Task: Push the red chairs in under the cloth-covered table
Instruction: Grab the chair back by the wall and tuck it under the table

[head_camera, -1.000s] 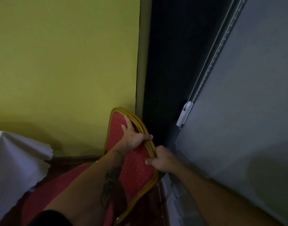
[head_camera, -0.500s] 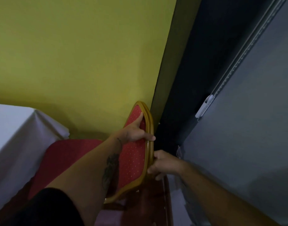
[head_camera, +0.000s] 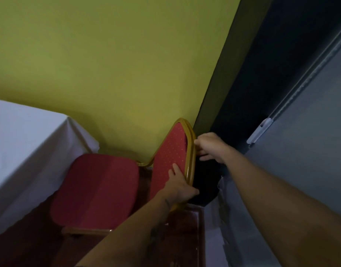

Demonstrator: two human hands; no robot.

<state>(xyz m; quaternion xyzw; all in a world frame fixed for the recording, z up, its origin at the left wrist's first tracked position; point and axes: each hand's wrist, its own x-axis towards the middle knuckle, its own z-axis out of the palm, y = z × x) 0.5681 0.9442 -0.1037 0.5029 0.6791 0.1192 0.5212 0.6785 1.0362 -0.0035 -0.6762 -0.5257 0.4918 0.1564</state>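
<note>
Facing the table (head_camera: 27,143), the chair (head_camera: 96,187) stands just beside its draped edge, seat not yet under. Both hands grasp the backrest on the far side from the table: left hand (head_camera: 180,186) lower, right hand (head_camera: 208,147) upper.

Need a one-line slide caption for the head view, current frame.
Both hands, left hand and right hand, grip the gold-framed backrest of a red chair, its seat facing the cloth-covered table beside a yellow wall.
</note>
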